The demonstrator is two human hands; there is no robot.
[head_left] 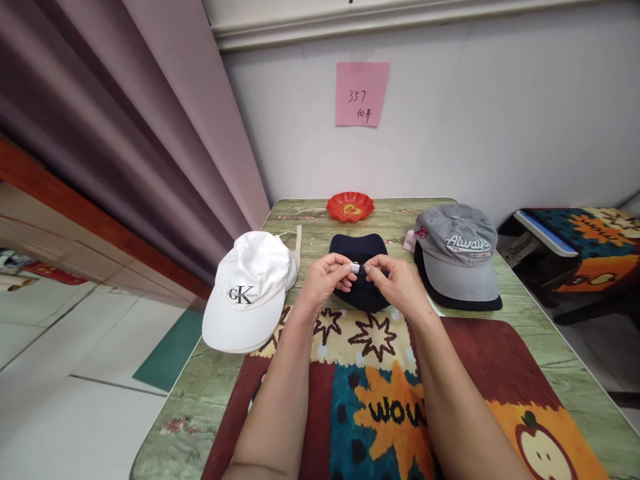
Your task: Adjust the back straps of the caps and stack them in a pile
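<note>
A dark navy cap [357, 245] lies at the middle of the table, partly hidden by my hands. Over it, my left hand [331, 277] pinches a small white tag [355, 268] between thumb and fingers. Just right of the tag, my right hand [391, 275] is closed, its thumb and finger pressed together at the tag's right end. To the left sits a white cap [260, 273] with black letters on its front. On the right is a grey cap [457, 247] with white lettering and a black-edged brim.
A red scalloped dish [350, 207] stands at the table's back, below a pink note [363, 95] on the wall. A colourful mat [345, 400] covers the table's front. Purple curtain [165, 120] hangs at left; another mat-covered surface [595, 233] stands at right.
</note>
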